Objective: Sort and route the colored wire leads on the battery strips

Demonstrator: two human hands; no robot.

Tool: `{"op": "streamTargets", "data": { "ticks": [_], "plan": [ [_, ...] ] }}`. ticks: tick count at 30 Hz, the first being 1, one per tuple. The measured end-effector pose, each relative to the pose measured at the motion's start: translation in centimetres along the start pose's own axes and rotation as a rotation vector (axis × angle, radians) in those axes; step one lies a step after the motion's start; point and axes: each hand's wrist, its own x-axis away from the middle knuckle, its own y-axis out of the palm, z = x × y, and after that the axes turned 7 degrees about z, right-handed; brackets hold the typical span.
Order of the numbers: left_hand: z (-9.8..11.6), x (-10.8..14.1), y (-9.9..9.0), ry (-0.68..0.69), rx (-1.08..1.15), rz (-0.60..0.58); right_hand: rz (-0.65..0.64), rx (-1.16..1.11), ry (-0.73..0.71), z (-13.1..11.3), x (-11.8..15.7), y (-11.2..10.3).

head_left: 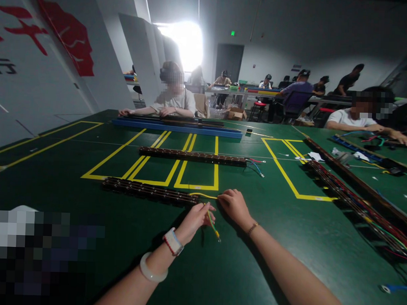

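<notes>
A long dark strip-like assembly (148, 190) with several metal-coloured lines along it lies in front of me on the green table. My left hand (193, 221) is at its right end, fingers pinched on a yellow-green wire (213, 224). The wire hangs down to the right and ends in a small metal lug. From the same end of the assembly a yellow wire (204, 195) runs to the right. My right hand (234, 208) is closed on the far tip of that wire, just above the tabletop. Its fingertips hide the wire's end.
Beyond lies a second dark assembly (193, 156) with red and blue lugged wires. A blue channel (177, 127) crosses the far edge, where a person (175, 96) sits. More wired assemblies (352, 197) lie at right. Yellow tape (216, 170) marks the table. A blue lugged cable (397, 288) is near right.
</notes>
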Motion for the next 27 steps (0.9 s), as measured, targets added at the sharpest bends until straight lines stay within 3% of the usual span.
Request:
{"op": "streamTargets", "data": {
  "ticks": [5, 10, 17, 22, 27],
  "plan": [
    [-0.2, -0.5, -0.7, 0.073, -0.449, 0.067, 0.004, -0.047, -0.003, -0.1, -0.1, -0.1],
    [0.1, 0.2, -0.8, 0.374, -0.942, 0.272, -0.01, -0.071, -0.002, 0.0, -0.1, 0.0],
    [-0.6, 0.0, -0.8, 0.482, -0.868, 0.275, 0.099, -0.144, -0.059, -0.8, 0.5, -0.9],
    [-0.9, -0.3, -0.9, 0.475, -1.045, 0.267, -0.026, -0.211, -0.187, -3.1, 1.7, -1.4],
    [-0.5, 0.1, -0.8, 0.441, -0.926, 0.201, -0.075, -0.198, -0.184, -3.2, 1.8, -1.0]
  ]
}}
